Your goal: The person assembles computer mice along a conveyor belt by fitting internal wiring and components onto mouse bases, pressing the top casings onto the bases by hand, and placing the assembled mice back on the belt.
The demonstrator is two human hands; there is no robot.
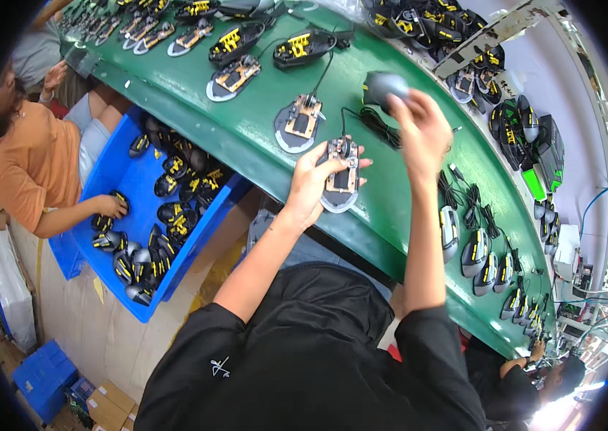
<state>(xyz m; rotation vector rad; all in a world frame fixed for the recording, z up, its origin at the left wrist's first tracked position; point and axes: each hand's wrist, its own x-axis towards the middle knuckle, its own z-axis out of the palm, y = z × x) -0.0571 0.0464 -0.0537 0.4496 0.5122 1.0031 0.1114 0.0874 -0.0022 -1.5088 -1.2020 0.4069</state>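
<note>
My left hand (309, 185) is closed around an open computer mouse base (341, 181), its brown circuit board facing up. A black cable (379, 129) runs from the base and lies coiled on the green bench. In my right hand (420, 129), blurred by motion, is a dark grey mouse top shell (384, 87), pinched at its near end and held above the bench, apart from the base. Just left of the held base lies another mouse base (299, 126) with its board exposed.
The green bench (383, 205) carries several open mice toward the far left and finished-looking mice (475, 255) at the right. Beside the bench stands a blue bin (121, 188) of shells, where another person's hand (111, 206) reaches in. A shelf of shells (426, 25) runs along the far side.
</note>
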